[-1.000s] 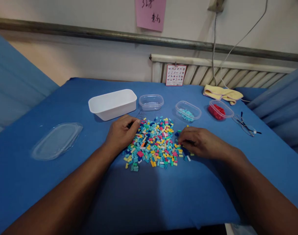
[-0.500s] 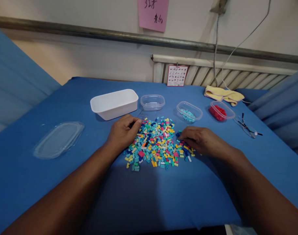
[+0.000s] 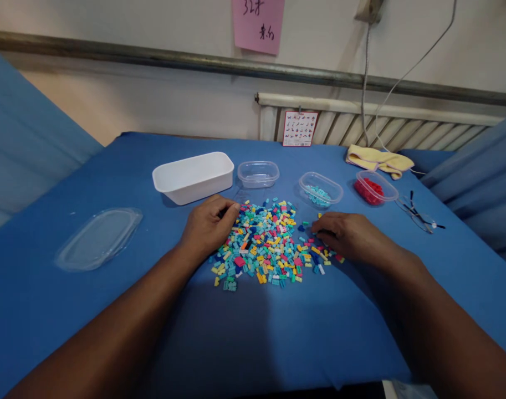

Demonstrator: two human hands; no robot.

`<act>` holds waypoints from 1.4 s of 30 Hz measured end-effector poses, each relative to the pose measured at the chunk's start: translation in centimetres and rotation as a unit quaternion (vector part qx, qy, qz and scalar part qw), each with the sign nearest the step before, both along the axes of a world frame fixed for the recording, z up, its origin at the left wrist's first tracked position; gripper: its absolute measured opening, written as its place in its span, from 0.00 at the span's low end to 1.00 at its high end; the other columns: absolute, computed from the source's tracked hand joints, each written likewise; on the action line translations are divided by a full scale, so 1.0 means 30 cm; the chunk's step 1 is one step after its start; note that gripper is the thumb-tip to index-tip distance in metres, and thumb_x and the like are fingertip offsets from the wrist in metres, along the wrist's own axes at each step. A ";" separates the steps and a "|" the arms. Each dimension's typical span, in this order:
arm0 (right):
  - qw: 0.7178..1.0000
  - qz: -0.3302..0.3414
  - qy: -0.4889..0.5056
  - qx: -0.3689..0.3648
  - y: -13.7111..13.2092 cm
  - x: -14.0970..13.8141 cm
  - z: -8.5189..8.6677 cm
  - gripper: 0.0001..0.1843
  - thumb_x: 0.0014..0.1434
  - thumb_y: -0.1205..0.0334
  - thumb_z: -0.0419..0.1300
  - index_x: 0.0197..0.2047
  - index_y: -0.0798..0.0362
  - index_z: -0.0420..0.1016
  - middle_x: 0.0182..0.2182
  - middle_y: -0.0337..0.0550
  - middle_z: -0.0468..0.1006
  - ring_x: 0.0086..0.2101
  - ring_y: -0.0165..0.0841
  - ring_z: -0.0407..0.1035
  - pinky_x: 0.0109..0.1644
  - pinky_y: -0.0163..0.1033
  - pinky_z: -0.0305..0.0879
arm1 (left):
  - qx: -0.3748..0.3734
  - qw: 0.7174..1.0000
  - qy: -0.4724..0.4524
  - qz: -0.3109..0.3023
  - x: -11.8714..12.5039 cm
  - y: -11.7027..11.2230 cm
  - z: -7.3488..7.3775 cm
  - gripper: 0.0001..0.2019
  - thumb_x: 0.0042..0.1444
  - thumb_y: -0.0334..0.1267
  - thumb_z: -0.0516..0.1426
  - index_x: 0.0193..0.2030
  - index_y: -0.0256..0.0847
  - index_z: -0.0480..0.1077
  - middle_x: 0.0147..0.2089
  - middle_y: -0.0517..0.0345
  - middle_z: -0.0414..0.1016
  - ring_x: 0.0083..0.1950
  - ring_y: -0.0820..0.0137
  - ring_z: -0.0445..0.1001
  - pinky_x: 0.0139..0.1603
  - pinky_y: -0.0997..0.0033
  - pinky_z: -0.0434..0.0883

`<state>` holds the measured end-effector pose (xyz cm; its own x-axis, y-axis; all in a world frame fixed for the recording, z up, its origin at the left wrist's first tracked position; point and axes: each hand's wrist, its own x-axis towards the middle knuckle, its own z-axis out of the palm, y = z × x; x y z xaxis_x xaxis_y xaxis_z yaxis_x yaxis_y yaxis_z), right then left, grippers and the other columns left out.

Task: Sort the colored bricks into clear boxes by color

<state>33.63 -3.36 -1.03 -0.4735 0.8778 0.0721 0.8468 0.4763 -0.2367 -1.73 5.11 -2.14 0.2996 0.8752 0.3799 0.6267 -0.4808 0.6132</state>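
Note:
A spread-out pile of small toy building bricks (image 3: 265, 244) in turquoise, yellow, pink, green and dark blue lies on the blue cloth. At its upper left edge rests my left hand (image 3: 211, 221), its fingers curled with thumb against index; whatever they may pinch is hidden. My right hand (image 3: 344, 233) is over the right side of the pile, fingers bent down and together among a few scattered bricks. Its fingertips are partly hidden, so I cannot make out what is in them. Just behind it stands a clear tub with turquoise bricks (image 3: 318, 194).
A white rectangular bin (image 3: 194, 180) and a clear tub (image 3: 258, 176) stand behind the pile. Farther right are a tub of red bricks (image 3: 369, 189), a yellow cloth (image 3: 379, 159) and eyeglasses (image 3: 421, 216). Clear lids (image 3: 101, 238) lie at left.
My right hand has moved slightly right, away from the main pile, uncovering a few bricks at its left. My left hand stays in place.

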 end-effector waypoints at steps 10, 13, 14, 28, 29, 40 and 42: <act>0.994 -0.040 0.104 0.018 -0.007 -0.027 0.010 0.10 0.72 0.63 0.60 0.53 0.49 0.80 0.43 0.43 0.86 0.39 0.36 0.79 0.43 0.39 0.70 | 0.008 1.000 -0.006 -0.004 0.000 0.003 -0.007 0.15 0.71 0.46 0.58 0.38 0.41 0.81 0.35 0.57 0.79 0.40 0.65 0.78 0.44 0.65 0.70; 0.990 0.016 0.137 0.031 -0.018 -0.065 0.006 0.11 0.73 0.62 0.59 0.56 0.50 0.78 0.45 0.45 0.85 0.42 0.37 0.79 0.46 0.40 0.71 | 0.007 1.000 0.001 0.000 0.000 0.000 -0.006 0.14 0.71 0.45 0.58 0.37 0.42 0.81 0.35 0.58 0.79 0.40 0.65 0.79 0.45 0.65 0.71; 0.991 0.036 0.129 0.031 -0.021 -0.077 0.001 0.11 0.73 0.63 0.59 0.56 0.50 0.78 0.45 0.46 0.85 0.44 0.38 0.79 0.48 0.41 0.71 | 0.006 1.000 0.002 0.003 0.001 -0.001 -0.005 0.14 0.71 0.45 0.58 0.38 0.42 0.81 0.35 0.58 0.79 0.40 0.65 0.79 0.45 0.65 0.71; 0.998 0.024 0.060 0.004 -0.032 -0.131 -0.002 0.11 0.71 0.67 0.60 0.53 0.49 0.81 0.45 0.48 0.86 0.45 0.41 0.78 0.49 0.43 0.70 | -0.001 1.000 0.006 0.004 0.001 -0.001 0.000 0.15 0.71 0.46 0.57 0.39 0.42 0.81 0.36 0.57 0.80 0.41 0.64 0.78 0.45 0.65 0.72; 0.998 0.011 0.054 0.005 -0.031 -0.143 -0.004 0.11 0.71 0.67 0.59 0.52 0.49 0.81 0.44 0.47 0.86 0.45 0.41 0.78 0.49 0.43 0.69 | -0.001 1.000 0.006 0.003 0.001 -0.001 0.000 0.15 0.71 0.46 0.57 0.38 0.42 0.81 0.36 0.57 0.80 0.41 0.64 0.78 0.45 0.66 0.72; 0.949 -0.187 0.247 0.063 -0.007 -0.093 0.018 0.13 0.66 0.59 0.62 0.51 0.50 0.82 0.32 0.41 0.83 0.30 0.35 0.75 0.36 0.40 0.70 | 0.000 1.000 0.004 -0.002 0.000 -0.001 -0.001 0.15 0.71 0.46 0.57 0.38 0.43 0.80 0.36 0.57 0.80 0.41 0.64 0.78 0.46 0.65 0.72; 0.919 -0.252 0.281 0.114 0.019 -0.038 0.025 0.14 0.66 0.56 0.63 0.51 0.51 0.83 0.31 0.42 0.83 0.30 0.36 0.76 0.37 0.41 0.73 | -0.002 1.000 0.005 -0.001 0.002 -0.002 0.001 0.15 0.71 0.47 0.57 0.38 0.43 0.80 0.36 0.57 0.80 0.41 0.64 0.78 0.46 0.65 0.72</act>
<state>32.49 -2.78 -0.27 0.1567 0.9073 0.3903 0.7475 0.1493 -0.6472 -1.67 5.06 -2.12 0.3062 0.8757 0.3733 0.6319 -0.4802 0.6084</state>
